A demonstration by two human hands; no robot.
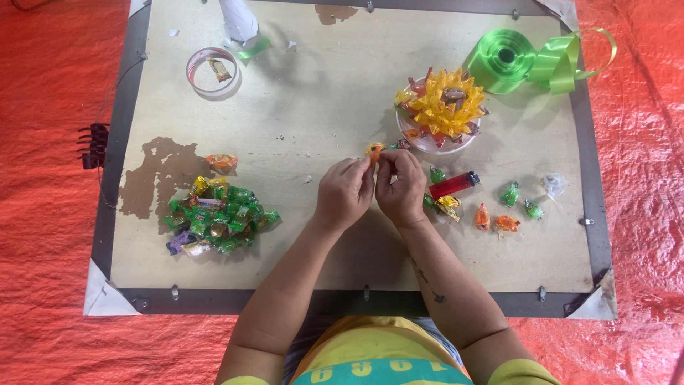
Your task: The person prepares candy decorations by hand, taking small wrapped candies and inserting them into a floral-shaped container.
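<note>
A: Your left hand and right hand are pressed close together near the middle of the board, fingertips pinching one orange candy between them. It sits just short of the flower of yellow and orange wrappers toward the far right.

B: So what could slip?

A: The grip is only at the wrapper's end, as far as I can tell. Twist too hard and the foil may tear, or the candy may pop out and roll toward the lighter just right of your hand.

B: And the flower?

A: It stands on a small round base. If you push the piece in at an angle, you could tip it or knock out wrappers already seated.

B: Anything else near?

A: Loose candies lie by your right wrist; a sweep of the forearm would scatter them. The pile at the near left and the green ribbon at the far right corner are well apart.
</note>
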